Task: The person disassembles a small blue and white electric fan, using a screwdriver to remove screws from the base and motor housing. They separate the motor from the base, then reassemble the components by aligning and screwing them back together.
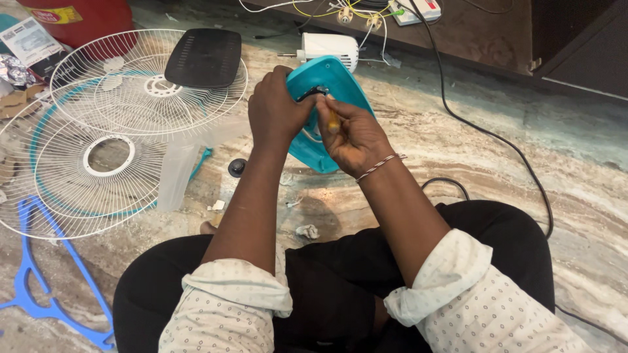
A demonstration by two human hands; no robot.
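Fingers of my left hand [275,114] wrap tight around the edge of the teal plastic housing [327,111], holding it up off the marble floor [458,150] in front of my knees. My right hand [353,137] is closed narrow around a small tool with a yellowish handle [333,121], its tip pressed against the housing near a dark fitting [313,93] at the centre; I cannot tell what kind of tip it has. A thin bracelet [379,166] sits on my right wrist. To my left, two white wire fan grilles [98,144] lie overlapping on the floor, with a black oval plate [204,57] resting on the upper one. A blue plastic frame [39,274] lies beside my left knee. Just beyond the housing stands a white motor body [330,47], and a black cable [484,131] runs across the floor on my right. A small black round cap [237,167] lies near my left forearm.
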